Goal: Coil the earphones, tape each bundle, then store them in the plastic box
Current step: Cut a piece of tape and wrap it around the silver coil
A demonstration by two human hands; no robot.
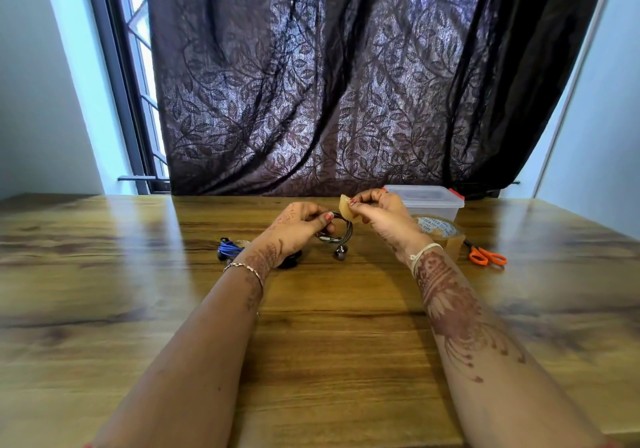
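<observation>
A: Gripping the coil (341,236) mid-frame, just above the bench (329,316), with curled left hand (298,228) fingers.

B: Pinching a tape strip (346,208) in the right hand (379,212), just beside. Probably light, springy, limp; best clamped across all loops, not by the dangling buds (340,253).

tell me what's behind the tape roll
The plastic box stands just behind the tape roll, lid on. The roll and the right hand cover its lower front; whether anything is inside cannot be told.
</observation>
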